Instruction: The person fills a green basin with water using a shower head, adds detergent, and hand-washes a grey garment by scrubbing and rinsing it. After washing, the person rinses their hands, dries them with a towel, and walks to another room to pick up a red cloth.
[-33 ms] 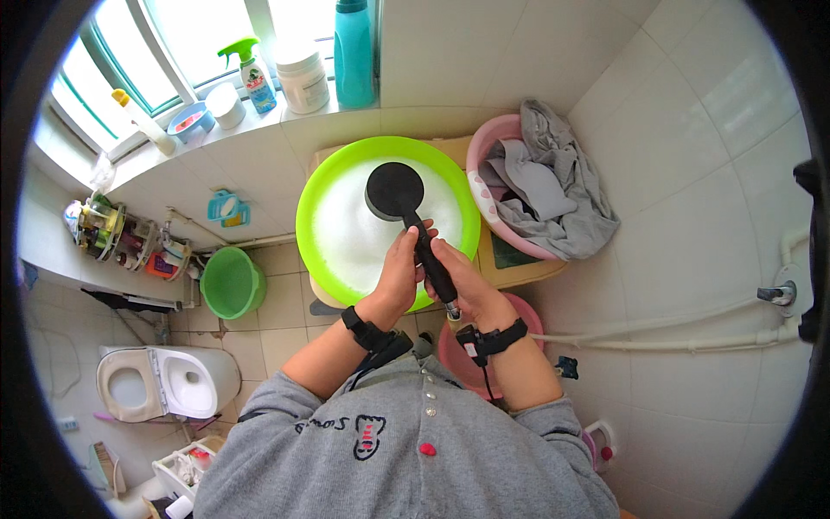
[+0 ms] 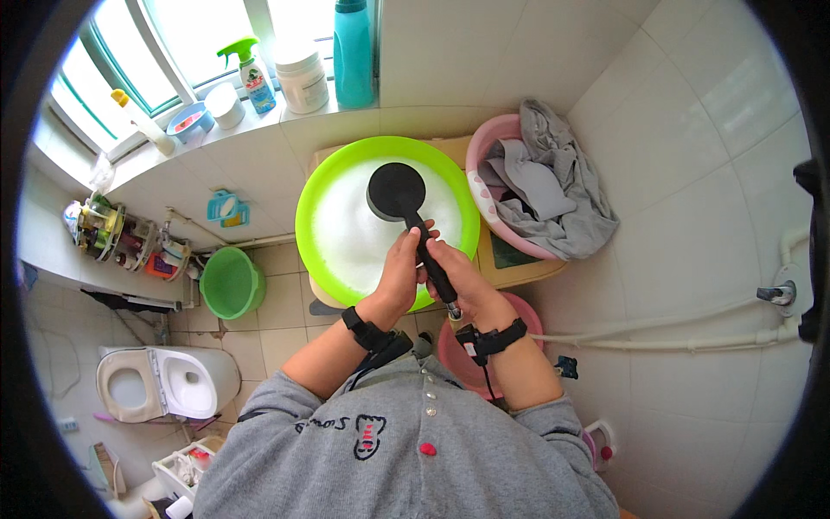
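A black shower head (image 2: 396, 192) is held over a wide lime-green basin (image 2: 313, 208) full of white foam (image 2: 350, 229). My right hand (image 2: 460, 275) is closed around the handle from the right. From the left, my left hand (image 2: 401, 270) pinches the same handle just below the round head, its fingers partly hidden behind it. The handle's lower end meets a metal fitting (image 2: 455, 311) near my right wrist, where the hose runs down and is mostly hidden. The spray face points away from me, so I cannot tell whether water runs.
Right of the basin, a pink basket (image 2: 481, 186) holds grey clothes (image 2: 562, 190). A pink basin (image 2: 523, 311) is beneath my right forearm. Leftward are a green bucket (image 2: 233, 284) and a toilet (image 2: 194, 381). Bottles, including a teal one (image 2: 353, 60), line the windowsill. Pipes (image 2: 657, 337) cross the right wall.
The shower head has shifted very slightly to the right, with both hands still on its handle. Nothing else has visibly moved.
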`<state>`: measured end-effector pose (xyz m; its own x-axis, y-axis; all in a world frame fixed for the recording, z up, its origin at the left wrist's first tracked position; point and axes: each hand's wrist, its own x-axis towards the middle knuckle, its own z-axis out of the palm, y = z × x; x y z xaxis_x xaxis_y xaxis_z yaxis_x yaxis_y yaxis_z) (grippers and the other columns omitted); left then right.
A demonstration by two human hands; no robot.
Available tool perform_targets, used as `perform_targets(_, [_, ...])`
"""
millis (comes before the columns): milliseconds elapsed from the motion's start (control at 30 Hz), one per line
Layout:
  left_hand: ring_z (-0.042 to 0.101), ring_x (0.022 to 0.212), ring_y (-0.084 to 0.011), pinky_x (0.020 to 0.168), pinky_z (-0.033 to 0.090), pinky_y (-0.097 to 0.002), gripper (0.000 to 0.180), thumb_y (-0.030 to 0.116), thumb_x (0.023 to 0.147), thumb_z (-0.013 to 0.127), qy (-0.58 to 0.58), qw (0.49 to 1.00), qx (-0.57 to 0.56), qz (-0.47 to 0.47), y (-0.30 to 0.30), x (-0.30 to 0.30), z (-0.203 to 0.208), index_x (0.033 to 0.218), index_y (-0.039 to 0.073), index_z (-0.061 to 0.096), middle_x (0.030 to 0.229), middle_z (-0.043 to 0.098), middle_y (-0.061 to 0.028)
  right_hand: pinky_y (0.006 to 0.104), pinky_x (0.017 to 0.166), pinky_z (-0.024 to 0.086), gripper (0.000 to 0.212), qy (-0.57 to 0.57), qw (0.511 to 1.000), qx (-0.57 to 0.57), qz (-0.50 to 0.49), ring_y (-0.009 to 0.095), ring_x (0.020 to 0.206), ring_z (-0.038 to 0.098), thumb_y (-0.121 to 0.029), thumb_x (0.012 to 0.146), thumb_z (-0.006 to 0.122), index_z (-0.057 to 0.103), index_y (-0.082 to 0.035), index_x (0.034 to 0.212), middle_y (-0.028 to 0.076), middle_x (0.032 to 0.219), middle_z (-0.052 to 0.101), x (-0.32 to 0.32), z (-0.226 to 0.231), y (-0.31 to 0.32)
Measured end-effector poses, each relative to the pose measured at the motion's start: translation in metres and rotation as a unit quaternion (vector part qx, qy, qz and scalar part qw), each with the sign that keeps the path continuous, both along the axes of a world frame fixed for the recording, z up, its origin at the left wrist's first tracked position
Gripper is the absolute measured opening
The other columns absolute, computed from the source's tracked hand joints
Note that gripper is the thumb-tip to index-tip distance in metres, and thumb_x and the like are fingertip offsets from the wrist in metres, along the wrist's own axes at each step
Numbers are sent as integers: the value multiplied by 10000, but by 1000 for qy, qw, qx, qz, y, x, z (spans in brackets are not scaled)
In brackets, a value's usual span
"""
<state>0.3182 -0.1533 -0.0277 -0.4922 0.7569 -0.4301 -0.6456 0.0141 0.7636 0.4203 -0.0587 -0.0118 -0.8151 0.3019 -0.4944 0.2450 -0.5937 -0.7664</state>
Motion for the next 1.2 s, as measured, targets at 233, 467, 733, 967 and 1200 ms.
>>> perform_targets(233, [549, 705, -91, 529, 423, -224, 487, 374, 1077, 348, -12, 999, 30, -14, 3, 6, -8, 1424, 51, 462, 1234, 617, -88, 234, 415, 382, 456, -31, 997, 70, -1, 112, 459, 518, -488, 1005, 540, 640, -58, 893, 23, 652, 584, -1, -4, -1])
perform_targets(467, [500, 647, -77, 533, 414, -225, 478, 372, 1074, 388, -18, 1000, 22, -6, 5, 5, -13, 1410, 45, 480, 1185, 629, -65, 245, 403, 384, 450, -40, 999, 26, -13, 114, 454, 518, -485, 1002, 548, 633, -63, 869, 26, 646, 587, -1, -8, 0])
perform_targets(733, [500, 701, -86, 574, 418, -245, 460, 368, 1067, 409, -3, 999, 12, -42, 6, 2, -7, 1372, 43, 522, 1186, 626, -52, 234, 428, 400, 382, -38, 998, 19, -45, 104, 484, 545, -444, 972, 624, 604, -62, 967, 23, 704, 609, 5, -10, -5])
perform_targets(967, [563, 1181, -190, 1025, 429, -360, 472, 323, 1073, 432, 48, 992, 50, -102, 17, 18, 6, 1464, 59, 460, 1393, 542, -100, 458, 771, 530, 381, -128, 836, 526, -91, 416, 901, 677, -169, 823, 766, 556, -7, 1096, 237, 944, 683, 43, 9, -4])
perform_targets(1200, [564, 1201, -184, 1027, 430, -347, 493, 300, 1064, 475, 63, 945, 72, -314, 42, 36, 26, 1481, 42, 427, 1365, 558, -76, 421, 772, 532, 371, -149, 793, 560, -189, 377, 914, 691, -150, 839, 754, 573, -8, 1130, 224, 953, 687, 111, 25, 17])
